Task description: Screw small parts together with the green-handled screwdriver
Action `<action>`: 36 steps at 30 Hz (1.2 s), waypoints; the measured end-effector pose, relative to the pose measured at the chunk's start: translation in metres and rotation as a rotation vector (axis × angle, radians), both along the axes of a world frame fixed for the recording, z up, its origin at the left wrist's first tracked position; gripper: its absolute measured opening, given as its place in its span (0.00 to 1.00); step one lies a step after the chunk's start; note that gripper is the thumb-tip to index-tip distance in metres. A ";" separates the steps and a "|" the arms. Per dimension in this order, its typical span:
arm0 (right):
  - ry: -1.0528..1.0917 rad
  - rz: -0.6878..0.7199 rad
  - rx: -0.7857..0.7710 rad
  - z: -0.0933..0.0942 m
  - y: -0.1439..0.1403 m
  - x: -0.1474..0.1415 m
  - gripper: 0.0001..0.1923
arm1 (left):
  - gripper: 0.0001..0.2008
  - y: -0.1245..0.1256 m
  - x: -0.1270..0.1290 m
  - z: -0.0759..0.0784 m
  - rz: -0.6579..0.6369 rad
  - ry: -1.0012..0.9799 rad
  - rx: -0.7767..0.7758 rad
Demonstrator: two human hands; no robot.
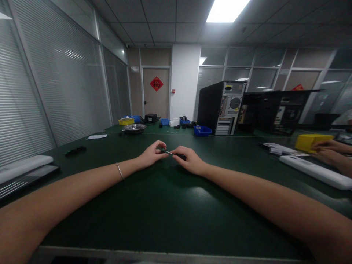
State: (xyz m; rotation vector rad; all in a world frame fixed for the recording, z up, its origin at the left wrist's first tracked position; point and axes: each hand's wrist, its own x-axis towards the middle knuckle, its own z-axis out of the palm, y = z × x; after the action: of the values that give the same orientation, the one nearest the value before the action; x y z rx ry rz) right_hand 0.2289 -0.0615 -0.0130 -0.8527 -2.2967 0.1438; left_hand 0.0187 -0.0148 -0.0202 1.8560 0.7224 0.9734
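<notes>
Over the middle of the green table [165,209], my right hand [191,160] is closed around the dark handle of a screwdriver [169,152]. Its thin metal shaft points left toward my left hand [150,155]. Between the thumb and fingers of that left hand is a small dark piece [162,150], too small to name. The screwdriver's tip meets or nearly meets this piece; I cannot tell which. A bracelet circles my left wrist.
Computer towers [231,106] stand at the back right, beside a blue bin [202,131]. A metal dish [134,128] and a yellow tray [126,121] sit at the back left. On the right, another person's hands [330,150] are by a yellow box [309,142] and a white bar-shaped object [316,172].
</notes>
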 end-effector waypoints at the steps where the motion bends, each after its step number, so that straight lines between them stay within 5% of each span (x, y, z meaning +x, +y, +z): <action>1: 0.001 0.000 0.002 0.000 0.000 0.000 0.12 | 0.20 0.000 0.000 0.000 -0.014 -0.010 -0.004; 12: 0.032 -0.226 0.056 -0.008 0.009 0.001 0.10 | 0.14 0.007 0.000 0.000 -0.040 -0.054 0.081; 17: 0.021 -0.240 0.068 -0.009 0.007 0.001 0.10 | 0.12 0.006 -0.004 0.003 0.080 -0.071 0.138; 36: -0.018 -0.268 0.104 -0.006 0.002 0.000 0.11 | 0.06 -0.010 -0.003 0.011 0.059 0.042 0.362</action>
State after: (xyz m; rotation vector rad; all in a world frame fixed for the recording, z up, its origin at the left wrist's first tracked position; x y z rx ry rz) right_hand 0.2289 -0.0592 -0.0188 -1.0998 -2.1603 -0.1010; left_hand 0.0152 -0.0252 -0.0097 2.1829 0.6611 1.1655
